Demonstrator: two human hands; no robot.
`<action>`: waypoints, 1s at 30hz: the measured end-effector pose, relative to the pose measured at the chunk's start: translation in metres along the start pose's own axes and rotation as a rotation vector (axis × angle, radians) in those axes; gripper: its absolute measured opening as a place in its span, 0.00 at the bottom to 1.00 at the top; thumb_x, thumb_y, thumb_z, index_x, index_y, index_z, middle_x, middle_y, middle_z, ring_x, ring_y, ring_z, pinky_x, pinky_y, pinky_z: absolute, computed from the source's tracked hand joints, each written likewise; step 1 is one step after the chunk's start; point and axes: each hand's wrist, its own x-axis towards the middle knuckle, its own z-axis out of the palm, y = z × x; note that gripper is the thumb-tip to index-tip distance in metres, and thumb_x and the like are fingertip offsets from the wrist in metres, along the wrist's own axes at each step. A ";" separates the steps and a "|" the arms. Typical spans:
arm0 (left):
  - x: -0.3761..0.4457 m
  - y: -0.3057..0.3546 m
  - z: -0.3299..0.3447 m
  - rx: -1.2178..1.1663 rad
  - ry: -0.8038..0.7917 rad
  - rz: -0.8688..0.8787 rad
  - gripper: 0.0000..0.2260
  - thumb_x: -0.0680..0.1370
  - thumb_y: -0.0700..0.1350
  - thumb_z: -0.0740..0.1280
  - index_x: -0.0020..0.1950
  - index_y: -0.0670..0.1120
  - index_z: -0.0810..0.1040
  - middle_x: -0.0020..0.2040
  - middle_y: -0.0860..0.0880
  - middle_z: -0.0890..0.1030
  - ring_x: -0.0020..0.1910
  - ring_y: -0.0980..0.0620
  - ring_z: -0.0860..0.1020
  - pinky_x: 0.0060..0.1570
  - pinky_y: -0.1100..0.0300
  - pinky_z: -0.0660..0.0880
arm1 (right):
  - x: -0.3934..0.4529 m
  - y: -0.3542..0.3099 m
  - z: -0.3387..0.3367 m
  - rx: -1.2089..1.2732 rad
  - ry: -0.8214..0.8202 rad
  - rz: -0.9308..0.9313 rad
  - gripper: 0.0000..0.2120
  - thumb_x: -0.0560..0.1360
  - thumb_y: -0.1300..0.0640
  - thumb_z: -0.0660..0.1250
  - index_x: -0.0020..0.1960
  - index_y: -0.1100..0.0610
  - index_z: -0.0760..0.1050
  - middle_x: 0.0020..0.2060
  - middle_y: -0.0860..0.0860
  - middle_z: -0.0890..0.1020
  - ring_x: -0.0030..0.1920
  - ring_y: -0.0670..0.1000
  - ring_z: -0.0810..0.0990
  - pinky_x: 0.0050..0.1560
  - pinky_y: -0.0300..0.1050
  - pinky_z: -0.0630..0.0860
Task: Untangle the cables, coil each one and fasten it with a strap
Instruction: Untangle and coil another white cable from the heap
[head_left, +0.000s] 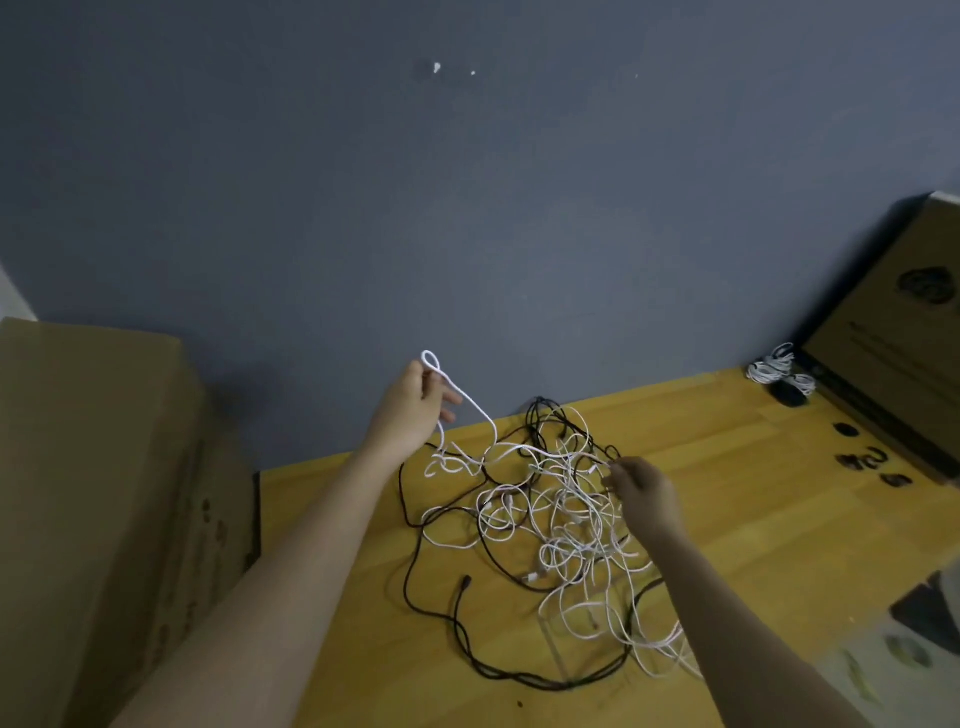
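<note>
Left box (104, 493): cardboard, standing at the left edge of the tabletop (727, 467), against the wall.
Left hand (410, 410): raised above the back edge, left of the tangle. Thumb and curled fingers pinch a loop of white cable (467, 402); the remaining fingers extend loosely. The cable runs down from the loop into the heap.
Tangle (545, 519): white and black cables knotted together, lying mid-tabletop. One black cable (457, 618) trails toward the front edge with a free plug end.
Right hand (641, 491): at the right side of the tangle, fingers curled down into the strands. It appears to pinch a strand; which one cannot be told.
Coiled cables (776, 371): white bundles at the back right corner, beside a second box (893, 332).
Straps (862, 460): small dark pieces near the right edge; probably the fasteners.
Step in hand: untangling, judged as drawing one white cable free.
Next move: calls for holding the heap down with the right hand while the left feeds the loop out, watching for snags at crossings.
</note>
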 end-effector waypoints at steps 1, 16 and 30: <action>0.001 0.004 0.006 -0.020 -0.024 0.009 0.09 0.84 0.44 0.52 0.45 0.50 0.67 0.41 0.57 0.83 0.35 0.51 0.81 0.43 0.49 0.77 | 0.005 -0.004 0.001 -0.029 -0.031 -0.005 0.10 0.80 0.59 0.61 0.58 0.58 0.76 0.50 0.54 0.83 0.43 0.51 0.79 0.40 0.43 0.74; 0.023 0.058 0.055 0.219 -0.150 0.218 0.08 0.82 0.48 0.60 0.49 0.49 0.77 0.35 0.50 0.75 0.32 0.53 0.71 0.35 0.59 0.68 | 0.056 -0.089 -0.005 0.280 -0.109 -0.299 0.09 0.81 0.61 0.58 0.44 0.56 0.72 0.38 0.52 0.80 0.31 0.45 0.77 0.32 0.38 0.74; 0.056 0.155 0.052 0.780 0.283 0.510 0.12 0.82 0.47 0.59 0.45 0.40 0.74 0.46 0.40 0.78 0.49 0.39 0.74 0.47 0.46 0.72 | 0.111 -0.155 -0.130 0.206 0.356 -0.842 0.09 0.82 0.59 0.58 0.55 0.63 0.74 0.65 0.52 0.70 0.60 0.36 0.66 0.53 0.23 0.62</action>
